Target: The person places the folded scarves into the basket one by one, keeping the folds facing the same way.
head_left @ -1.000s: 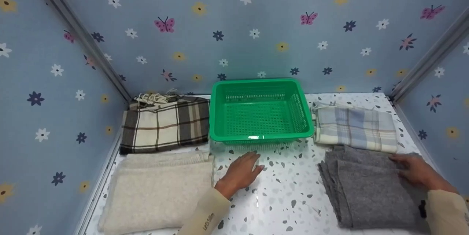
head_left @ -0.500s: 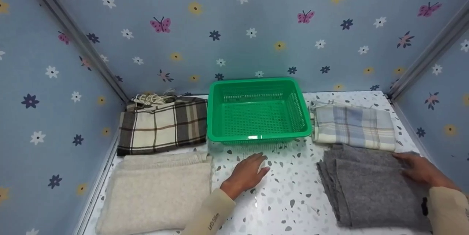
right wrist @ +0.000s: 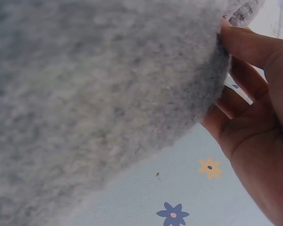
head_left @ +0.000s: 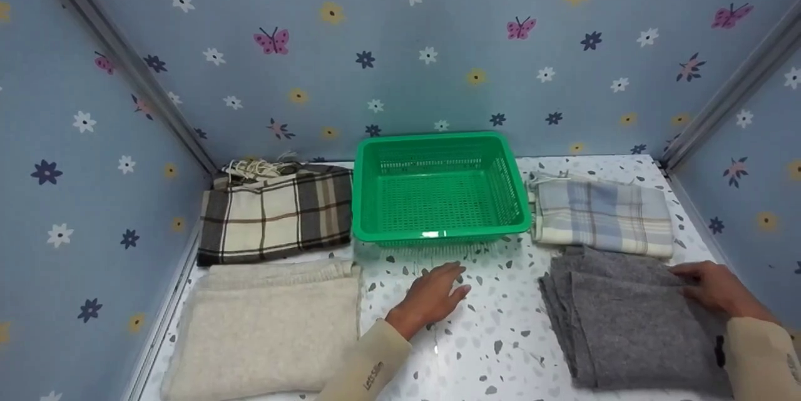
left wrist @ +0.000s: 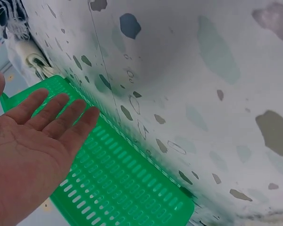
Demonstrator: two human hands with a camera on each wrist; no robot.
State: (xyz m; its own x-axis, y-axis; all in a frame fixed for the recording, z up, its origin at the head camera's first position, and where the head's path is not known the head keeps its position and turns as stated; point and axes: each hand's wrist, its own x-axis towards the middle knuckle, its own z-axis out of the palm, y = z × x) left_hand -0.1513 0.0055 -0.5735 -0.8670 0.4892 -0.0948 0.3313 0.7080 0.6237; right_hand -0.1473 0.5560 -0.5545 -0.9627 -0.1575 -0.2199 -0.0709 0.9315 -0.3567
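My left hand (head_left: 432, 298) is held over the speckled tabletop, just in front of the green plastic basket (head_left: 441, 235). Its fingers are nearly straight and hold nothing, and the left wrist view shows the palm (left wrist: 28, 160) with the basket behind it. At the right, my right hand (head_left: 716, 288) pinches the far right edge of a folded grey scarf (head_left: 638, 332). In the right wrist view the thumb (right wrist: 250, 44) lies on the grey cloth (right wrist: 108, 103), with the other fingers behind its edge.
A folded cream scarf (head_left: 269, 332) lies at front left, with a brown-and-cream plaid scarf (head_left: 275, 216) behind it. Past the grey scarf lies a light blue plaid scarf (head_left: 604, 213). Flowered panels (head_left: 400, 32) enclose the back and both sides.
My left hand has drifted a little to the right over the tabletop. The right hand stays at the grey scarf's edge, and the head view has shifted slightly.
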